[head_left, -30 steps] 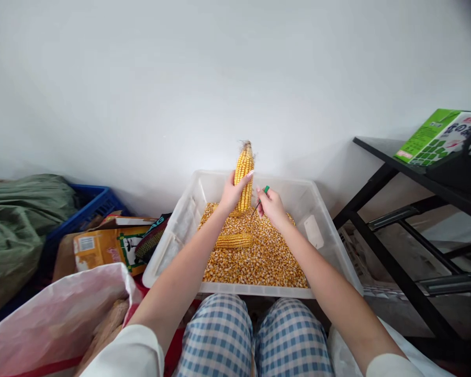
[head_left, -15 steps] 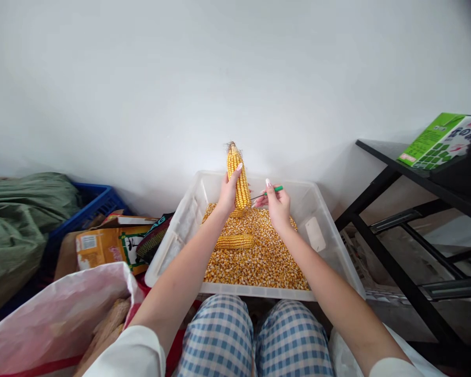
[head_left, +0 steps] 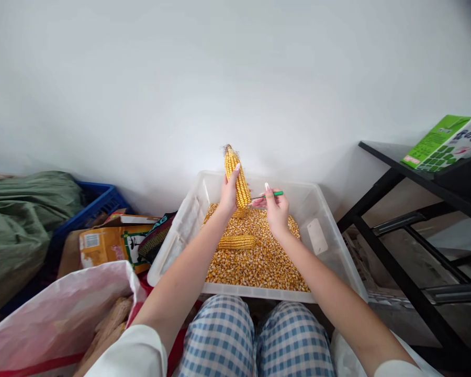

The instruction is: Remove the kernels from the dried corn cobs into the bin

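My left hand (head_left: pixel 228 195) grips a yellow corn cob (head_left: pixel 235 175) and holds it nearly upright over a clear plastic tub (head_left: pixel 322 220). Loose corn kernels (head_left: pixel 259 262) fill the tub's floor. My right hand (head_left: pixel 275 207) pinches a thin green-handled tool (head_left: pixel 273 193), its metal tip touching the cob's right side. A second corn cob (head_left: pixel 236 242) lies flat on the kernels, just below my hands.
A white plastic bag (head_left: pixel 63 309) with bare cobs sits at lower left. Behind it are an orange carton (head_left: pixel 105 243), a blue crate (head_left: pixel 94 201) and green cloth (head_left: pixel 19 220). A black metal rack (head_left: pixel 408 220) with a green box (head_left: pixel 441 141) stands at right. My knees (head_left: pixel 255 335) are under the tub.
The held cob has tilted its top to the left. My right hand rose from near the kernels and turned the tool sideways against the cob.
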The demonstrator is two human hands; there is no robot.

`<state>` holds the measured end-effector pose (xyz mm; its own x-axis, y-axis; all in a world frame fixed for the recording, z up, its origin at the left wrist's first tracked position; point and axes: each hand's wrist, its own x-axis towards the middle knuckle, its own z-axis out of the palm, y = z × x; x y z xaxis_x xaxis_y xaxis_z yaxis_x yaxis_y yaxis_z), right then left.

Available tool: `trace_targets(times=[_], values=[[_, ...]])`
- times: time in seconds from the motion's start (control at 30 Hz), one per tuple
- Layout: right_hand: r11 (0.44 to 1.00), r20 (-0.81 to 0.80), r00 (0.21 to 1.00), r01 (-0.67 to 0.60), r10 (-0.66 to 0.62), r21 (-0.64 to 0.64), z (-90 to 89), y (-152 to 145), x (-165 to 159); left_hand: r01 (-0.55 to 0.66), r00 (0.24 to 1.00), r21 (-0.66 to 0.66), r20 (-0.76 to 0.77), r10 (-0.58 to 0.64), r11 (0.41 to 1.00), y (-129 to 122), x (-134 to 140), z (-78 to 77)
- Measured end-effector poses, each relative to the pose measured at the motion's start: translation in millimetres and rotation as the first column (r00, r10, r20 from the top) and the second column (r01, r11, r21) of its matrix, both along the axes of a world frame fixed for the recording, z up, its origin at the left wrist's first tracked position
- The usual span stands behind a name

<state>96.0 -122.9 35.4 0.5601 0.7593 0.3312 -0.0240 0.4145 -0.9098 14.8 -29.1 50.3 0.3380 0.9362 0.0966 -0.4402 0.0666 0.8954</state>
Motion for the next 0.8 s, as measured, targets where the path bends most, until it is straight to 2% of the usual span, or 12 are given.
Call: trace_targets(times=[0.2,0.3,0.5,0.7,0.8], values=[[1.0,-0.006,1.0,0.0,0.0,0.008,-1.6,0,-4,-0.008,1.0,-0.06,-0.01,0.008,0.998,-5,0,2.5],[1.0,-0.004,1.0,0.007,-0.007,-0.018,-2.9,2,2,-0.012,1.0,-0.045,-0.024,0.011,0.999,-8,2,2.1],[0.998,-0.017,1.0,-0.018,0.017,-0.064,-5.5,5,12,-0.024,0.995,0.123,-0.094,0.036,0.992,-16,2,6.9],[0.991,0.071,0.997,-0.027,0.037,-0.131,-7.1,4,16,0.035,0.975,0.344,-0.217,0.043,0.938,-29,2,16.5],[0.988,0.099,0.995,-0.002,0.018,-0.154,-5.5,4,21,0.032,0.968,0.359,-0.243,0.061,0.933,-29,5,13.6]])
